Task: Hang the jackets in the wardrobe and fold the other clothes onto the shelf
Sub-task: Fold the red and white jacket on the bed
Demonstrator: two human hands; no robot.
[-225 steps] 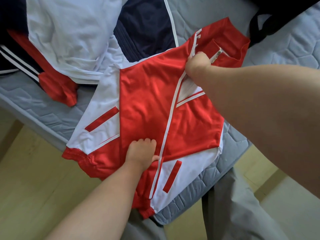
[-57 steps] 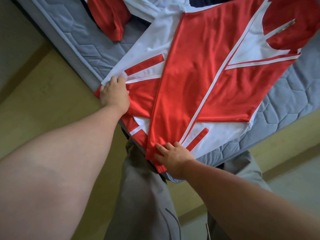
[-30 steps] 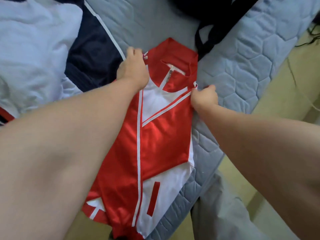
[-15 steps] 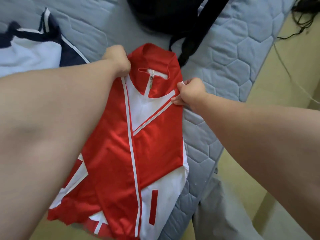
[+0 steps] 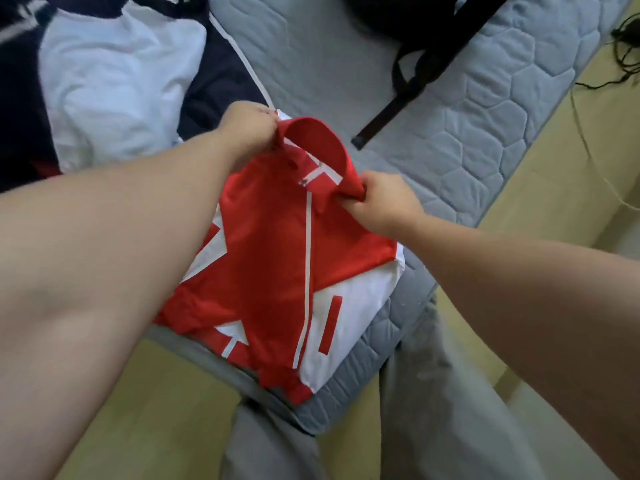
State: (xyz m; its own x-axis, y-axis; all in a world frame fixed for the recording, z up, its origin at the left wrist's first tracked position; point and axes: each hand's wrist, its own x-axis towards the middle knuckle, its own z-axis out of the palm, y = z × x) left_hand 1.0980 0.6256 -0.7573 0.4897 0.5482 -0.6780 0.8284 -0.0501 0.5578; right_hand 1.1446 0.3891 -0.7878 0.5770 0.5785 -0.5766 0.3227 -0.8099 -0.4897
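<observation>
The red and white jacket [image 5: 277, 258] lies front-up on the near corner of the grey quilted mattress [image 5: 491, 112], its hem reaching the mattress edge and its zip closed along the white stripe down the middle. The left hand [image 5: 250, 129] grips the jacket at the left side of the red collar, fingers curled around the cloth. The right hand [image 5: 379, 202] pinches the right side of the collar, with a fold of red cloth bunched in its fingers. The collar end is lifted off the mattress between the two hands, while the lower part rests flat.

Beside the left forearm lie a crumpled white garment [image 5: 114, 81] and a navy garment [image 5: 218, 81]. A black bag strap [image 5: 412, 88] crosses the mattress beyond the collar. Grey trousers [image 5: 436, 393] show below, over a yellowish floor [image 5: 554, 174].
</observation>
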